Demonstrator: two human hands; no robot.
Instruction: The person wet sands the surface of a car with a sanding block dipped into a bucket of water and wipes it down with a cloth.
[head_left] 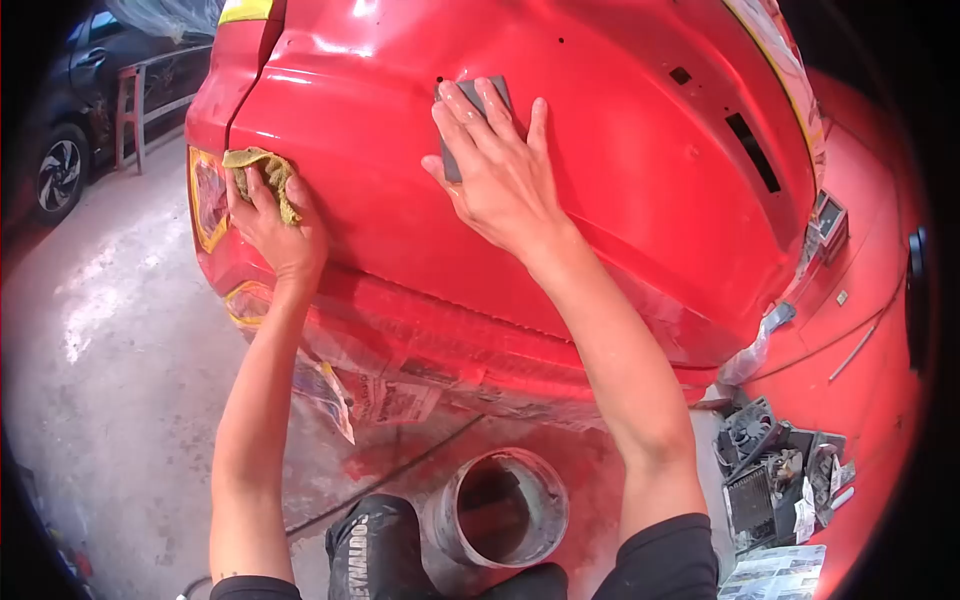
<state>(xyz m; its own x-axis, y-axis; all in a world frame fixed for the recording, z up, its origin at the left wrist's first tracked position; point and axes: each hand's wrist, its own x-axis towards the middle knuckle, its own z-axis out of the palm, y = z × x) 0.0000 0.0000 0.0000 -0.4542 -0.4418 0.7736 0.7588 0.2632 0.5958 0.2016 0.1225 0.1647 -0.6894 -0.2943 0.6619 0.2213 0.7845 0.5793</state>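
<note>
My left hand [272, 230] is closed around a damp-looking yellow-green cloth [275, 168] at the left corner of a red car body panel [380, 170]. Near the panel's middle, my right hand [505, 180] lies with fingers spread over a dark grey sanding pad [453, 167], pressing it against the red surface. Much of the pad is hidden under the fingers. Beside the cloth, the lamp area [208, 195] is covered and edged with yellow masking tape.
Below the bumper, between my legs and the car, stands a bucket [560, 500] of dark liquid. Removed parts [760, 480] lie on the floor at right. Masking paper [400, 400] hangs under the bumper. A dark car [90, 90] and a stand [128, 115] are at upper left.
</note>
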